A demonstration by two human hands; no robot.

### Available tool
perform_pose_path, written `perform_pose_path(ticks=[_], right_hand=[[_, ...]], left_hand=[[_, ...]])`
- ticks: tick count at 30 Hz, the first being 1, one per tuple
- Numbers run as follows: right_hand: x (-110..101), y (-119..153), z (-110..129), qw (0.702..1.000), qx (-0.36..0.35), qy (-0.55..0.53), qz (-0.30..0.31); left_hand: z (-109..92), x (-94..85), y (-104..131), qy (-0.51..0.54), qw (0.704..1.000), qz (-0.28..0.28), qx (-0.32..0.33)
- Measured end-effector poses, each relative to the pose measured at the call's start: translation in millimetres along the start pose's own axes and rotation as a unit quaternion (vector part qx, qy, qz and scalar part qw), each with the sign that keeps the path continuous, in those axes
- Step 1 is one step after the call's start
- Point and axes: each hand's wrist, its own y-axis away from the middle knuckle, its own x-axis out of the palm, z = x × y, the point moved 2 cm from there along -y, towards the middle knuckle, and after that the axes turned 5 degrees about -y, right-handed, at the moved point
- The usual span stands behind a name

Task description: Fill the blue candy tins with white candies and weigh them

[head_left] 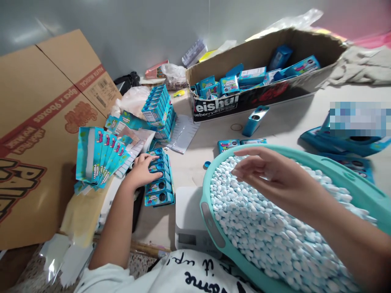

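My left hand [143, 170] rests with its fingers apart on a row of small blue boxes [159, 186] in a display tray, touching the boxes near the middle and upper end. Over a turquoise tub [210, 228] of pale blue and white candies [256, 219] hovers my right hand [265, 165], its fingers stretched out and no item visible in them. Two blue boxes [228, 144] lie just behind the tub's rim. Partly under the tub's left side sits a white scale [187, 215].
Behind stands a long cardboard box [214, 108] holding several blue boxes, with one blue box [255, 121] upright before it. Stacked blue trays [157, 108] and flat blue cartons [91, 156] are at the left, beside a large brown carton [49, 134]. Blue packaging [345, 140] lies right.
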Motion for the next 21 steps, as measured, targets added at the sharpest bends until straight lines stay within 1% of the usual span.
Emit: perform_pose_path(ticks=[5, 12, 15, 19, 21], right_hand=[[4.0, 0.9, -1.1, 1.0, -0.019, 0.008, 0.017], [10.5, 4.2, -2.5, 1.0, 0.003, 0.01, 0.016], [11.5, 4.0, -3.8, 0.999, 0.011, 0.033, -0.002], [9.2, 4.5, -5.7, 0.997, 0.006, 0.072, -0.009], [6.2, 4.8, -3.9, 0.997, -0.005, 0.082, -0.007]], left_hand=[[-7.7, -8.7, -13.0, -0.058, 0.997, 0.05, -0.023], [-18.3, -17.8, -30.5, -0.136, 0.984, 0.106, -0.042], [-20.2, -20.2, -38.1, -0.166, 0.977, 0.125, -0.053], [-24.9, -28.8, -40.7, -0.195, 0.97, 0.135, -0.061], [-33.8, -34.2, -38.0, -0.205, 0.969, 0.125, -0.052]])
